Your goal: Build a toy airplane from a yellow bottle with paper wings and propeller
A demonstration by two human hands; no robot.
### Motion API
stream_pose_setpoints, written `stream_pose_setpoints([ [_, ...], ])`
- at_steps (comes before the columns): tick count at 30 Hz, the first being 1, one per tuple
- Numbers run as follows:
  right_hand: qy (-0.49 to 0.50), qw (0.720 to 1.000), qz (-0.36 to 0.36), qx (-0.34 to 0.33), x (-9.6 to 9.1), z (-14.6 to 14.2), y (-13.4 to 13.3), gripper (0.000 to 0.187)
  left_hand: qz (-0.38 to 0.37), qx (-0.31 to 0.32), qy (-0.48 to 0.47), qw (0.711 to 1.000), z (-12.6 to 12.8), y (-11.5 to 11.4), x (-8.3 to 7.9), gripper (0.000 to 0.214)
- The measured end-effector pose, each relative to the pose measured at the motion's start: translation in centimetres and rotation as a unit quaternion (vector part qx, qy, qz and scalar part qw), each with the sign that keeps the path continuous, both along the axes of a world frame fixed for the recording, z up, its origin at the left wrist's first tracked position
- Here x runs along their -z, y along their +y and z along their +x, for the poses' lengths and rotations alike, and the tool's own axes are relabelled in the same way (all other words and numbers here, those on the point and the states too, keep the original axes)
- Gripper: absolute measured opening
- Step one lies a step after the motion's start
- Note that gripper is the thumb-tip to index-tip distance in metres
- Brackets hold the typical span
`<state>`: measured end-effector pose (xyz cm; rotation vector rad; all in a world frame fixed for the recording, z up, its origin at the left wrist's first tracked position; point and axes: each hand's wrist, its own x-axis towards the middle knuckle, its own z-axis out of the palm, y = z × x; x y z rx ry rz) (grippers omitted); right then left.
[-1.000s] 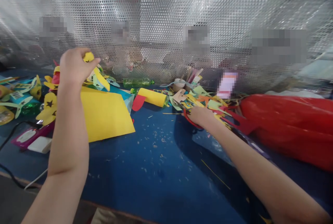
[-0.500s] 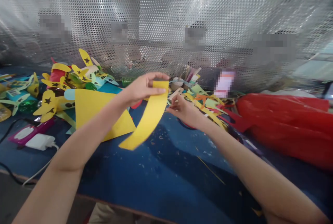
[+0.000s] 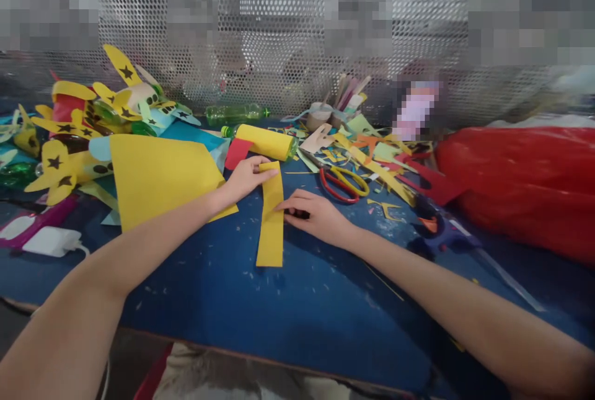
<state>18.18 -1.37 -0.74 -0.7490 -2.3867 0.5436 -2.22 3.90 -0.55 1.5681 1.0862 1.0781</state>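
Note:
A long yellow paper strip (image 3: 271,217) lies flat on the blue table (image 3: 288,307). My left hand (image 3: 246,178) pinches the strip's far end between thumb and fingers. My right hand (image 3: 310,215) rests on the table at the strip's right edge, its fingertips touching the strip and curled over something small and dark that I cannot make out. Red and yellow scissors (image 3: 344,183) lie just beyond my right hand.
A big yellow sheet (image 3: 158,173) lies at the left, with yellow star-marked paper planes (image 3: 69,139) behind it. A bottle wrapped in yellow (image 3: 267,141), paper scraps (image 3: 372,158), a red plastic bag (image 3: 520,177) and a blue glue gun (image 3: 439,232) are nearby. People sit behind the perforated screen (image 3: 279,28).
My left hand carried the yellow strip from the pile at the left, through the air, and laid it on the table. My right hand left the scraps and came to the strip.

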Motion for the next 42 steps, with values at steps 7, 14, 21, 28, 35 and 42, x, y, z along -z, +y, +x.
stream_pose_setpoints([
  [7,0.007,0.999,0.037,0.017,0.5,0.6,0.7,0.015,-0.027,0.008,-0.042,0.999,0.2,0.0,0.1,0.018],
  [14,0.029,0.992,-0.027,0.118,0.1,0.6,0.8,0.023,-0.044,0.002,-0.042,0.998,0.3,-0.1,-0.1,0.015],
  [21,0.027,0.999,0.017,-0.020,-0.4,0.7,0.5,0.018,-0.018,-0.014,-0.002,1.000,0.2,-0.1,-0.1,0.021],
  [28,0.026,0.994,-0.021,0.100,-1.0,0.5,0.5,0.031,0.028,-0.005,0.083,0.996,0.0,-0.1,-0.2,0.037],
  [35,-0.287,0.882,0.124,0.352,-4.8,5.2,4.2,0.027,0.079,0.016,0.129,0.988,0.1,-0.3,0.0,0.037],
  [42,-0.462,0.811,0.041,0.357,-5.2,12.4,7.6,0.035,0.076,0.000,0.151,0.986,0.2,-0.4,0.0,0.033],
])
